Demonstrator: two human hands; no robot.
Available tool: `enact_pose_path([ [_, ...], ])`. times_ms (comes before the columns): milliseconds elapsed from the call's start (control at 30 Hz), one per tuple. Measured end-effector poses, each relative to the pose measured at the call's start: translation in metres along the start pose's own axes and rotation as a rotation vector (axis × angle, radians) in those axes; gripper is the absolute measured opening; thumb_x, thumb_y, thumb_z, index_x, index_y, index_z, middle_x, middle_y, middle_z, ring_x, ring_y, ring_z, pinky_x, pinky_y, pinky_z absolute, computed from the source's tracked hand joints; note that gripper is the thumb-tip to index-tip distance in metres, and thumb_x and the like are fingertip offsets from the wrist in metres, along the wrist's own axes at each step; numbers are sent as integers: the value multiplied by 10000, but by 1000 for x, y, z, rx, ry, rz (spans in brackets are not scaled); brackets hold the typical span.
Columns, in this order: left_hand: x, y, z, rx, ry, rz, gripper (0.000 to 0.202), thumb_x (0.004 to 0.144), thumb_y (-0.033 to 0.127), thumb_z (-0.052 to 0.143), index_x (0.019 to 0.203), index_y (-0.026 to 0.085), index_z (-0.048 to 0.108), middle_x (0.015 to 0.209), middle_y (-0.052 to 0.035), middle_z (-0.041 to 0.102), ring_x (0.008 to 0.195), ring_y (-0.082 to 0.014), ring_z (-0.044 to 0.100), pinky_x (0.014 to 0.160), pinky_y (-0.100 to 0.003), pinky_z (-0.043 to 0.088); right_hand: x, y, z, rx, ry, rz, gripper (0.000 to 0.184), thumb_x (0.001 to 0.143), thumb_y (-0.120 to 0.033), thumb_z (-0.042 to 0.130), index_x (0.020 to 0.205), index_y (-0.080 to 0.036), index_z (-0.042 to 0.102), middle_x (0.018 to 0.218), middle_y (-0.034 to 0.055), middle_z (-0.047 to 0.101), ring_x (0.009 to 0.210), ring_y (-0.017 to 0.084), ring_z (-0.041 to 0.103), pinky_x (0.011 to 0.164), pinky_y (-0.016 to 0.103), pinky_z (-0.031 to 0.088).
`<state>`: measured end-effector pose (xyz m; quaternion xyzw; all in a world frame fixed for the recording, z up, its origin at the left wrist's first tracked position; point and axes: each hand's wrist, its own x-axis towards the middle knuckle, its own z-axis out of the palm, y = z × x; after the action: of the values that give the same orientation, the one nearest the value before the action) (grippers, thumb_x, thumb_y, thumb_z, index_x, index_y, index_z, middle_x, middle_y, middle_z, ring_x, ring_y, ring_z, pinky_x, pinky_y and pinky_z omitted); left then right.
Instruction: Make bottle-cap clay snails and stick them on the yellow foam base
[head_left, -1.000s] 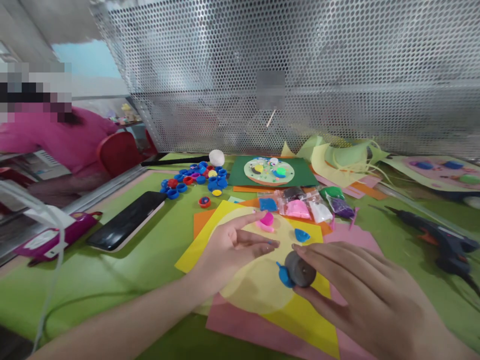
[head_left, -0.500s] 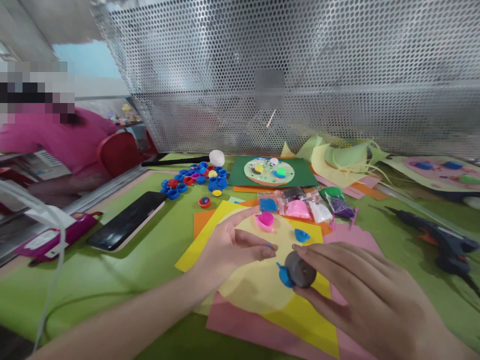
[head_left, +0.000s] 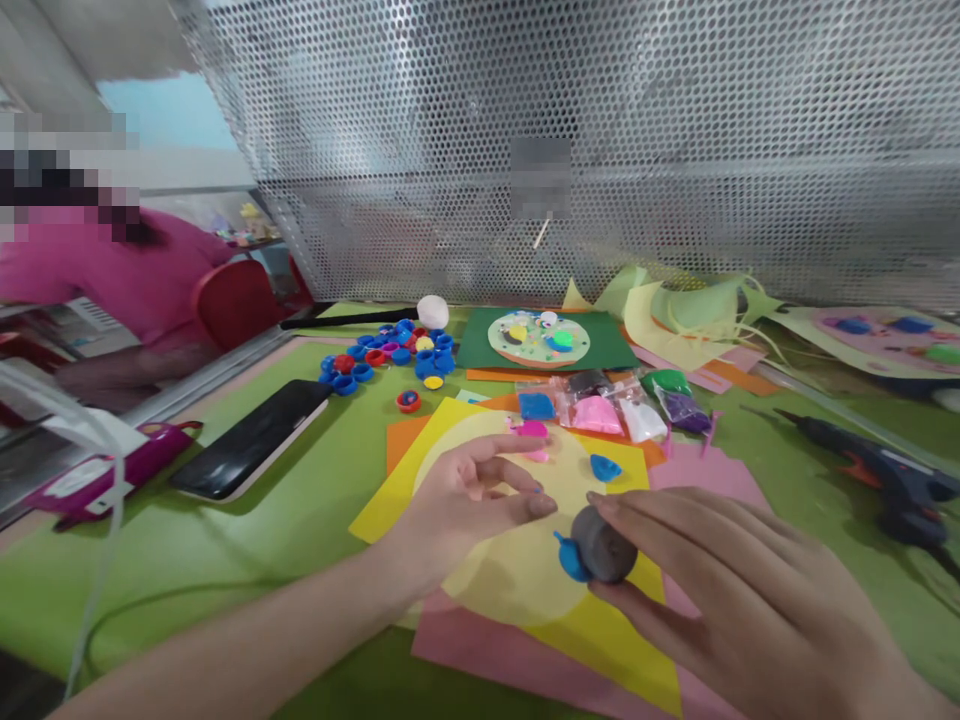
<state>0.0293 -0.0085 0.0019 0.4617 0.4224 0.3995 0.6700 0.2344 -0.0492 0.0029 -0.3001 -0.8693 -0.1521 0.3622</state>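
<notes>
My right hand (head_left: 720,570) grips a rounded dark grey clay piece (head_left: 604,545) between thumb and fingertips. A blue clay piece (head_left: 571,556) with a thin stalk sticks to its left side. Facing it, my left hand (head_left: 480,490) has its thumb and fingertips drawn close, with a tiny blue clay bit (head_left: 538,489) at the tips. Both hands are above a pale yellow paper circle (head_left: 517,585) on a brighter yellow sheet (head_left: 622,640). Beyond them lie a blue teardrop-shaped piece (head_left: 604,467) and a pink clay figure (head_left: 532,429), partly behind my left fingers.
Packets of coloured clay (head_left: 596,414) lie behind the paper. Bottle caps (head_left: 360,372), a phone (head_left: 251,440) and a magenta glue gun (head_left: 112,475) are at left, with a white cable (head_left: 116,490). A dark glue gun (head_left: 877,470) lies right. A person in pink (head_left: 142,260) sits far left.
My left index finger has curled down from pointing outward toward the pink figure, nearer to the thumb. My right hand keeps its grip on the grey clay, almost unmoved.
</notes>
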Motion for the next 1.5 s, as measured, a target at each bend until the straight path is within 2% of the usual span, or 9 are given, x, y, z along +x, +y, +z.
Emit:
enact_pose_path([
  [133,-1,-1,1,56,-69,47,102,707,213,709,798,168,712,789,-31,732,776,-139,670,716,-211,480,0,0,1,-1,-18,6,194,870,-209,556,1005,-82,611,973,29,635,853,139,558,785,300,433],
  [267,-2,1,1,82,-58,74,84,730,222,687,790,171,716,802,-37,739,792,-142,673,717,-207,487,1,-1,1,-18,-1,-5,183,859,-197,567,993,-78,609,957,33,643,840,143,566,768,303,440],
  [533,-1,3,2,-9,-60,85,104,603,136,761,601,153,658,812,-38,720,846,-162,647,766,-250,485,3,-1,-2,-38,16,-28,175,849,-188,569,978,-75,602,916,54,654,766,164,601,689,323,483],
  [767,-3,5,2,147,-27,70,80,722,240,685,735,161,690,879,-68,720,841,-183,644,740,-259,471,2,-1,-2,-48,-18,-28,165,842,-185,569,981,-99,593,920,57,654,760,173,617,672,326,505],
  [933,-1,3,2,70,-8,83,118,635,194,752,673,152,649,738,-18,682,733,-136,618,704,-237,455,2,-1,-2,-39,-19,-24,159,847,-174,561,979,-91,593,921,60,652,776,173,609,676,321,496],
  [1100,0,4,2,-19,2,26,452,588,147,782,996,160,586,600,31,648,648,-125,615,673,-247,454,2,0,-1,-43,-24,-17,185,846,-184,568,1007,-93,583,925,54,646,770,169,601,672,321,496],
  [1300,-2,5,2,-79,-18,9,539,534,89,800,1013,142,559,560,56,621,608,-122,621,640,-238,463,2,1,0,-47,-41,-26,197,834,-176,581,1011,-90,580,933,62,647,767,173,609,653,321,505],
  [1400,-3,6,3,-65,-23,-23,559,588,127,784,1091,148,542,586,20,673,626,-140,646,644,-245,462,3,0,0,-43,-34,-36,180,828,-168,584,990,-89,584,922,64,650,764,175,614,644,318,508],
  [1500,-2,5,2,-6,-39,9,463,686,199,732,1111,160,553,591,4,689,671,-159,664,608,-231,442,3,-1,0,-34,-12,-33,158,825,-166,586,966,-96,589,905,61,655,750,174,620,646,317,511],
])
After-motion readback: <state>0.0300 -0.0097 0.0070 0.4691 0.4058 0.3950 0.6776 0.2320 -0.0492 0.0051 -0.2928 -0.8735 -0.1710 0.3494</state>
